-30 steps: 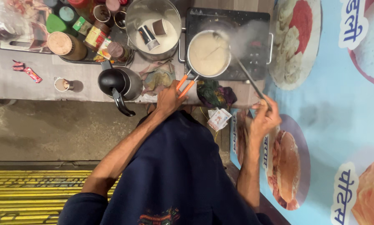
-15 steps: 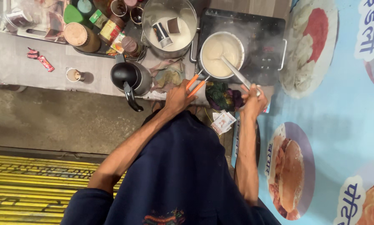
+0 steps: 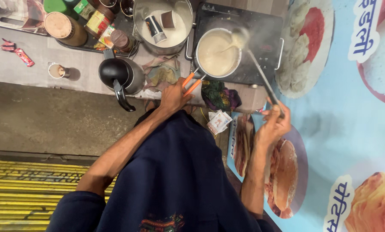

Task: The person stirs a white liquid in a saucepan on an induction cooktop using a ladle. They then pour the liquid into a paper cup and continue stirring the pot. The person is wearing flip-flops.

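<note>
The orange-handled saucepan [image 3: 218, 53] is being gripped by the left hand [image 3: 174, 95]; the ladle [image 3: 261, 73], clasped in the right hand [image 3: 273, 122], is best raised slowly, avoiding splashes.

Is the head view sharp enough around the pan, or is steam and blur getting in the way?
Head view: the pan and its pale liquid read clearly; the raised ladle bowl is smeared by motion blur, and steam hazes the stove behind it. The left hand on the orange handles is sharp; the right hand is slightly soft. Lighting is even, with no strong glare.
</note>
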